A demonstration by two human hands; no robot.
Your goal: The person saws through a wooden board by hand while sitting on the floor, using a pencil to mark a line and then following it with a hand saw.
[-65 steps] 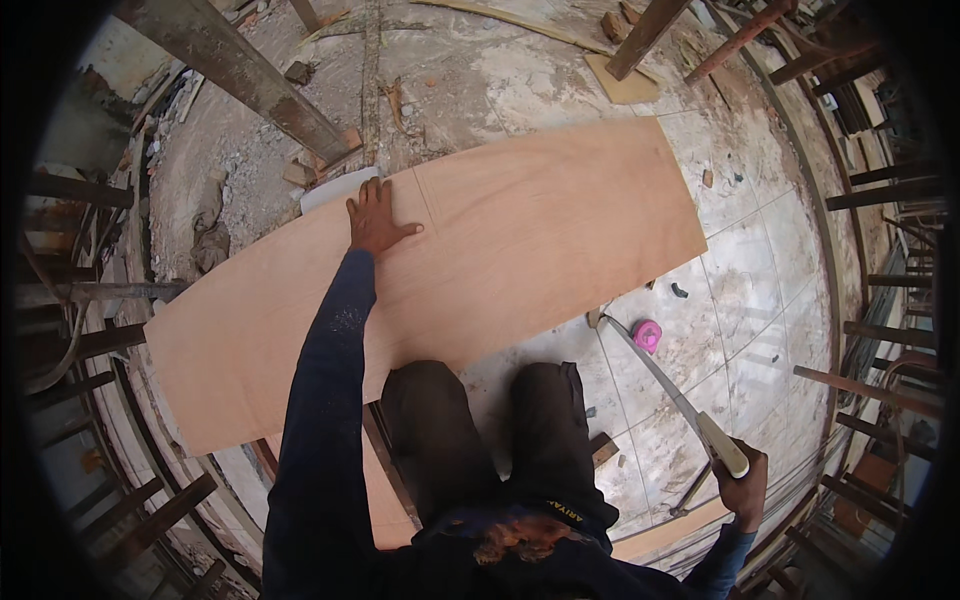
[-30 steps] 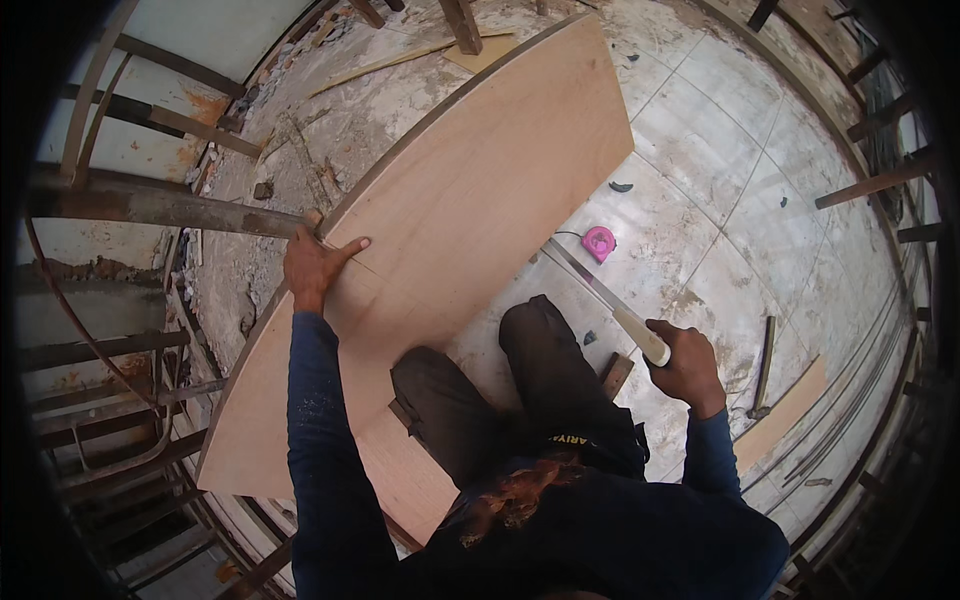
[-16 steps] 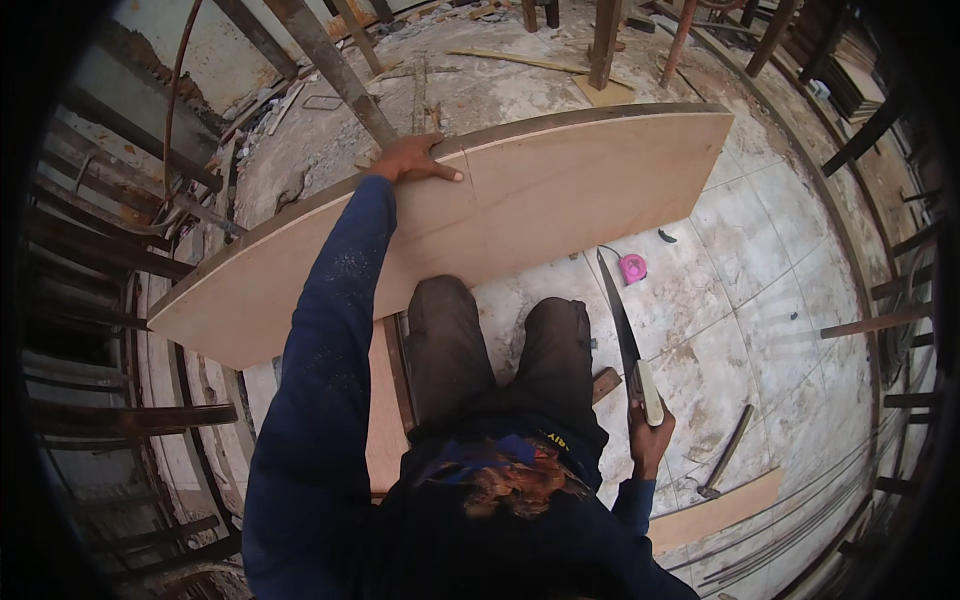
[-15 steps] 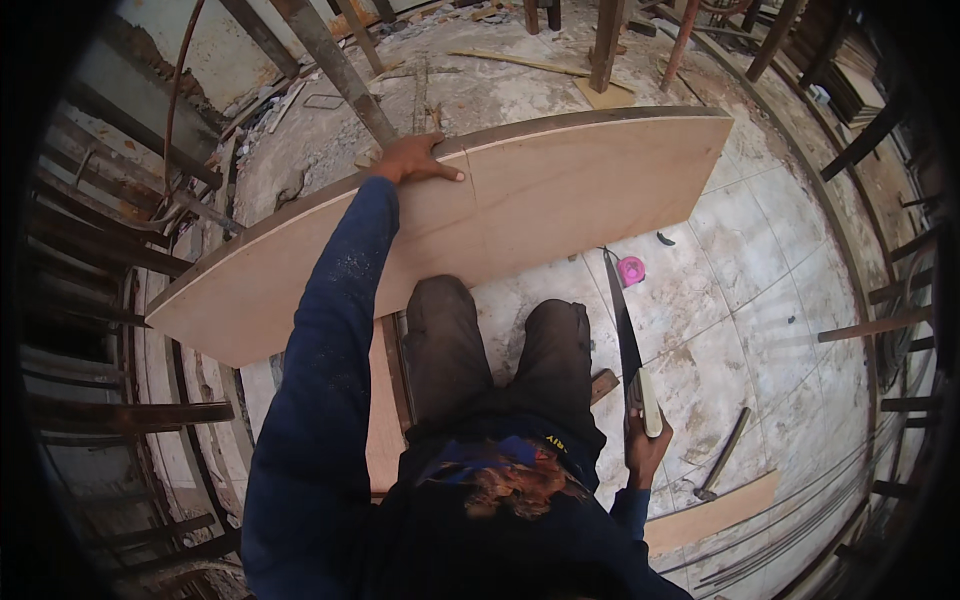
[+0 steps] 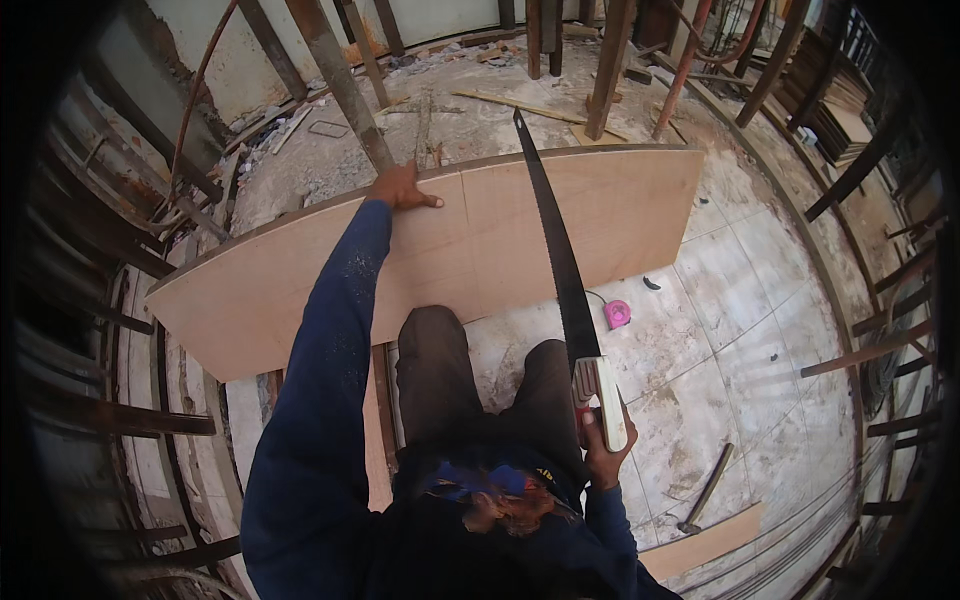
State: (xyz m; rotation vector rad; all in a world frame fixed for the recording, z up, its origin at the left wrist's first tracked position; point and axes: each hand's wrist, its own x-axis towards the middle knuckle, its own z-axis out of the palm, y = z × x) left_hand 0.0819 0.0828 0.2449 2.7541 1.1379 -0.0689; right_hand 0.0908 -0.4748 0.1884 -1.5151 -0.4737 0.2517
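A broad panel [image 5: 310, 275] of smooth, pinkish-tan wood, its face faintly grained and crossed by a thin upright line, stands tilted on its long edge on the floor [image 5: 740, 350] in front of the person's 2 knees; its upper rim is darker and rougher and looks bowed, though the lens bends straight edges. The left hand [image 5: 400, 188] grips that rim, thumb spread flat on the near face and the other fingers over the edge, their tips hidden behind the wood. The right hand [image 5: 605, 455] has its fingers wrapped around the pale, blocky handle of a handsaw [image 5: 565, 270], whose long, dark, toothed blade tapers upward across the view of the panel; whether blade and wood touch, I cannot tell. Beside the blade, on whitish, stained tiles, lies a rounded pink tape measure [image 5: 617, 313], with a small dark curved scrap [image 5: 652, 284] near it. Farther right, a hammer [image 5: 710, 485] lies just beside a flat wooden strip [image 5: 705, 543], which the person's sleeve partly cuts off. Grey rubble beyond the panel is too fine to sort out, and the outer rim fades to black.
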